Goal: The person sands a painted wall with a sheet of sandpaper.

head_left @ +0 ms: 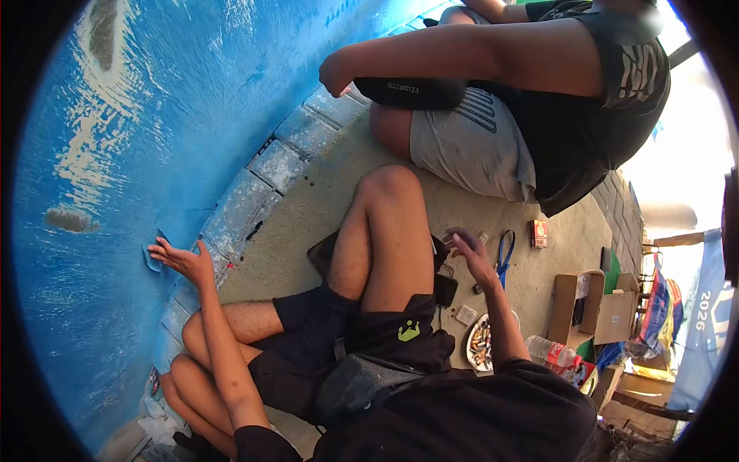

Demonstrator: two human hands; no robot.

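My left hand is at the blue wall, its fingers stretched out and the thumb apart. A small blue piece lies against or behind the fingertips; whether they touch it is unclear. Over the floor, beside my raised knee, is my right hand. Its fingers look spread, slightly blurred, with nothing visible in them. Near it are a blue strap, a black square item and a small clear case. A plate of cigarette butts sits beside my right forearm.
Another person in a dark shirt and grey shorts sits across, a black pouch by their arm. A red pack, plastic bottle and opened cardboard box are at right. Concrete blocks line the wall.
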